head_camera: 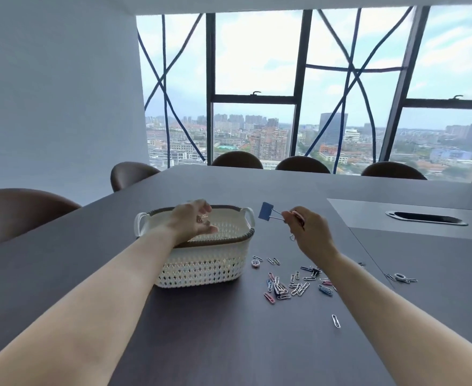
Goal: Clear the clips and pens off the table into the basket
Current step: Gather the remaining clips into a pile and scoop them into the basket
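Note:
A white woven basket [201,270] with a brown rim stands on the dark table. My left hand [193,222] hovers over its opening, fingers loosely spread, with a small paper clip [202,217] falling or hanging at the fingertips. My right hand [307,228] is raised to the right of the basket and pinches the wire handle of a blue binder clip [265,211]; a paper clip dangles below its fingers. Several coloured paper clips [290,286] lie scattered on the table under my right forearm. No pens are in view.
The dark table [229,344] has a grey cable panel [424,218] at the right. A lone white clip [336,320] lies nearer me, more clips [400,277] at the far right. Brown chairs [20,210] line the left and far sides.

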Tool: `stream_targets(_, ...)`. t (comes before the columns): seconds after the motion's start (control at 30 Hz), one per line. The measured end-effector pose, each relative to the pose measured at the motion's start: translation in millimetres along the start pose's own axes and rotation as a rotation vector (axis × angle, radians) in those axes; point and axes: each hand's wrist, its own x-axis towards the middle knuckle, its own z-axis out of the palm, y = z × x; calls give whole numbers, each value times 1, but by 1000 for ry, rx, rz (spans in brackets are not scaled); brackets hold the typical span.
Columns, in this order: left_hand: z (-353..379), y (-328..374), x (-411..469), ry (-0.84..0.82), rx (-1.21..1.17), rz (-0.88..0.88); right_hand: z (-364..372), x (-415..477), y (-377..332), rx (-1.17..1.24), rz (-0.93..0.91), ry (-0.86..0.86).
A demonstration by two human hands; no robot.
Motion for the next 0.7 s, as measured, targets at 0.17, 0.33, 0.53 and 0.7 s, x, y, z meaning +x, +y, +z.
stream_targets(0.17,-2,-18,3,42,63,62,16,6,-14,42,-40,-11)
stream_targets(0.33,-3,-33,-2,99,89,96,30,10,-24,58,-75,-21)
stream_targets(0.53,-7,-43,-20,252,213,94,49,21,-39,111,-103,-23)
stream_targets(0.7,-4,-55,-41,377,195,130,86,41,-62,134,-157,-141)
